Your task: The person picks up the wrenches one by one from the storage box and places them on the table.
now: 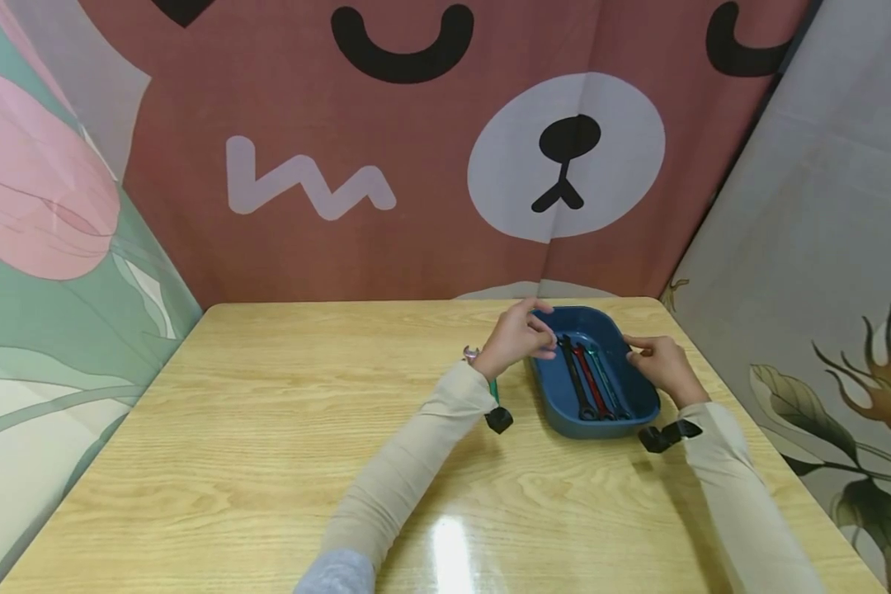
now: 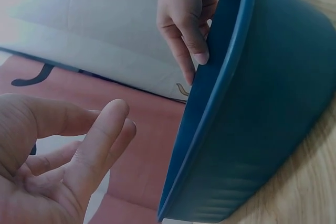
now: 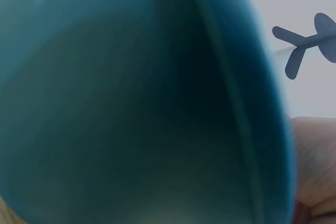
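Leftmost on the worktop [image 1: 267, 429], the outer wrench [image 1: 494, 390] lies partly hidden behind the left cuff [image 1: 466, 388]: a silver open end shows on one side, a green length on the other, and they look like one piece. It lies left of the bin [image 1: 594, 429], apart from it.

The left hand [image 1: 523, 337] hangs at the bin's far-left corner, fingers loosely bent, thumb near the fingertips, nothing between them; the left wrist view shows it apart from the rim.

The blue bin stands toward the worktop's far-right corner, its long axis running from the far edge toward the near edge with a slight slant rightward. In it, side by side along that axis, lie the black wrench [image 1: 576, 375], the red wrench [image 1: 591, 381] and the teal wrench [image 1: 606, 379]. From the left hand they stretch rightward and toward the near edge, the black one's far end closest to its fingertips.

The right hand [image 1: 667, 367] appears to pinch the bin's right rim, thumb and fingers on opposite sides, nearer the teal wrench than the black.
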Motion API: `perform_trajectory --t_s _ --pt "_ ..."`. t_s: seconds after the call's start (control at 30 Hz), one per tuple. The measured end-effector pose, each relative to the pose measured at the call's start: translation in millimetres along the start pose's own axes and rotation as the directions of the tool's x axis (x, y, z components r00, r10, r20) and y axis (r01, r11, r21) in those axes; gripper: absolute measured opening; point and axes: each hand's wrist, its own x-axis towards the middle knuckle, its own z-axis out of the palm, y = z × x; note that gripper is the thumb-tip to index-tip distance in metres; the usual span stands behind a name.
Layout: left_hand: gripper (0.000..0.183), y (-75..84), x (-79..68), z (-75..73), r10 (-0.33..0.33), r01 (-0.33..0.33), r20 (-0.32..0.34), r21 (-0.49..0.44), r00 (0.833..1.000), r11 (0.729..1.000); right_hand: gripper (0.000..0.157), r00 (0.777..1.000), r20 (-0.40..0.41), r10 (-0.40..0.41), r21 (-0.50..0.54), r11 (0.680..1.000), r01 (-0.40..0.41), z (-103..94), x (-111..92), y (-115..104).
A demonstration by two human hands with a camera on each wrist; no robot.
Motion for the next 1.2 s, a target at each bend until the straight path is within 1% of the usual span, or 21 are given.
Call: perform_trajectory --t_s 0.2,0.43,0.77,0.97,1.2 --pt "0.039 -3.0 3.5 4.5 -0.026 0.026 0.011 0.007 1.0 1.0 0.041 1.0 -0.003 -0.014 -0.001 1.0 0.014 -0.5 1 2" --pt "0.038 -8.1 7.7 9.1 -0.052 0.052 0.013 0.03 0.999 0.998 0.042 1.0 0.008 0.017 0.01 1.0 -0.017 1.1 2 3" --pt "0.035 -10.6 11.3 16.5 -0.072 0.071 0.004 0.045 0.997 0.996 0.041 1.0 0.007 0.016 0.026 1.0 -0.016 0.5 2 4" --pt "0.035 -14.9 15.4 18.5 -0.082 0.081 0.028 0.028 0.996 0.996 0.041 1.0 0.003 0.01 0.024 1.0 -0.01 -0.3 1 4" --pt "0.035 -13.9 15.9 21.6 -0.099 0.099 0.029 0.024 0.995 0.995 0.041 1.0 0.008 0.014 0.024 1.0 -0.014 -0.6 1 3"
